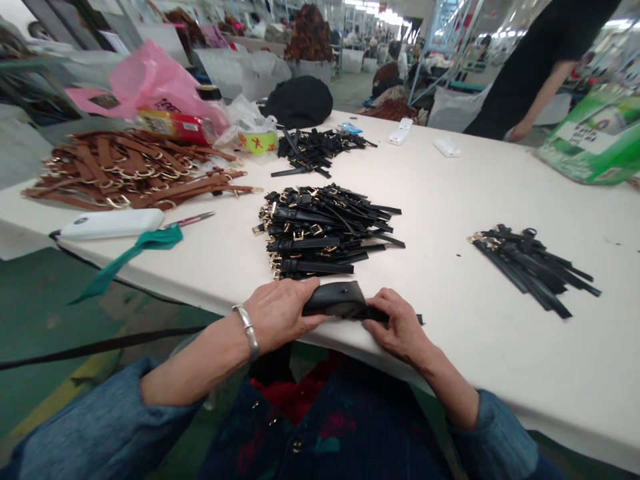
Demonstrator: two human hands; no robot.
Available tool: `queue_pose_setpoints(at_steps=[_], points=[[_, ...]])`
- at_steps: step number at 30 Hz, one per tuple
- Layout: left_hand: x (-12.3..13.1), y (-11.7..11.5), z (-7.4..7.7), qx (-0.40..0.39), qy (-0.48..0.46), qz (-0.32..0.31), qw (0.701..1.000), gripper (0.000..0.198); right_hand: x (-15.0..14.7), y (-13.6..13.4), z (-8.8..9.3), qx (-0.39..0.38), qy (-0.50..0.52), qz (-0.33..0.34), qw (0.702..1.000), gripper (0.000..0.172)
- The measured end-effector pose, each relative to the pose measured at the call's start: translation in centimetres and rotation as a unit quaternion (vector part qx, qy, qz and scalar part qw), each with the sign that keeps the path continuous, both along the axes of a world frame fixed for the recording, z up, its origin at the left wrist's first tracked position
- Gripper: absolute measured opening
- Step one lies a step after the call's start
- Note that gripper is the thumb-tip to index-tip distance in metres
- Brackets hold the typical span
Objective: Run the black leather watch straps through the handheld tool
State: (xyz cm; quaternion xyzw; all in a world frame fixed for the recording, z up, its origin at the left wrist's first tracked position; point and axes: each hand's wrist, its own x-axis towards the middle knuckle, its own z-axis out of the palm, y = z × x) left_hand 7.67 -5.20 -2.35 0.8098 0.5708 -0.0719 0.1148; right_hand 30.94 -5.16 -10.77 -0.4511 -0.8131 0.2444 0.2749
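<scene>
My left hand (280, 310), with a silver bracelet at the wrist, is closed around a wide, curved black strap (335, 298) at the table's front edge. A small hole or stud shows near that strap's end. To its right, my right hand (393, 323) pinches a narrow black strap (419, 319), whose tip sticks out past the fingers. The two pieces meet between my hands; how they join is hidden. Just beyond lies a pile of short black buckle straps (325, 230) with gold-coloured buckles. A smaller bunch of black straps (537, 263) rests on the right.
Brown buckled straps (125, 163) are heaped at the left on the white table (430, 200). Nearby lie a white case (113, 223), a teal ribbon (133, 257) and pointed snips (193, 219). More black straps (320, 148) lie farther back. A person in black (540, 67) stands beyond the table.
</scene>
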Motion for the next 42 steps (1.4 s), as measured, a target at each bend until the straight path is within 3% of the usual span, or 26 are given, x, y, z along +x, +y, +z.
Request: queue_pose_setpoints(at_steps=[6,10,18,25,31,34,36,42], points=[[-2.3,-1.7,0.3,-0.038,0.011,0.015,0.999,0.029,-0.1,0.1,-0.2,-0.005,0.008,0.0,1.0,0.027],[-2.4,-2.6,0.6,-0.038,0.018,0.007,0.999,0.026,-0.1,0.2,-0.4,-0.008,0.008,0.003,1.0,0.025],[0.1,-1.6,-0.7,0.017,0.017,0.014,1.0,0.031,-0.1,0.1,-0.2,0.01,0.001,-0.007,1.0,0.026],[-0.8,-1.3,-0.9,-0.004,-0.015,0.03,0.999,0.032,0.0,-0.2,0.2,0.015,0.008,0.006,1.0,0.03],[-1.3,-1.7,-0.7,-0.023,-0.031,0.047,0.998,0.032,1.0,-0.9,0.9,0.022,-0.04,-0.03,0.999,0.02],[-1.9,-1.8,-1.0,-0.042,-0.062,0.058,0.996,0.03,0.8,-1.2,1.2,0.019,-0.052,-0.035,0.998,0.027],[-2.3,-1.9,-1.2,-0.051,-0.08,0.066,0.993,0.029,0.3,-1.3,1.2,0.02,-0.047,-0.036,0.998,0.03],[-2.6,-2.3,-1.4,-0.047,-0.071,0.077,0.993,0.029,-0.7,-1.0,0.3,0.022,0.02,-0.046,0.999,0.017]])
